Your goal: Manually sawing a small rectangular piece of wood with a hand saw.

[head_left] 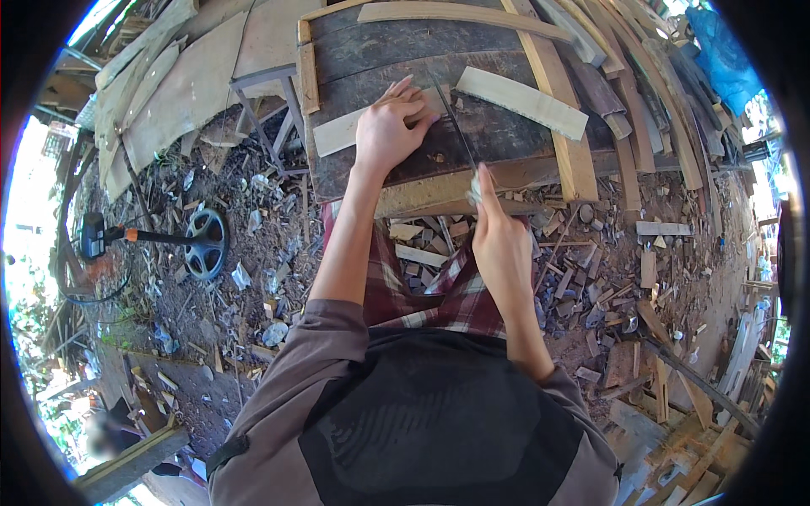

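A pale wooden board [337, 135] lies across the dark plank workbench [396, 67]. My left hand [392, 122] presses down on it with bent fingers, covering its middle; the board's right end [439, 99] shows past my fingers. In my right hand [498, 228], closed around its light-coloured handle, is a handsaw with a thin dark blade [458, 126]. Its blade slants away from me, up and to the left, by the board's right end. Whether the teeth touch the wood, I cannot tell. A second pale board [523, 101] rests to the right of the blade.
Long wooden strips [557, 110] lie along the bench's right side and far edge. Stacked planks [624, 93] lean beyond it. A black wheel on a shaft [207, 244] stands at left. Wood offcuts [591, 287] litter the ground around my legs.
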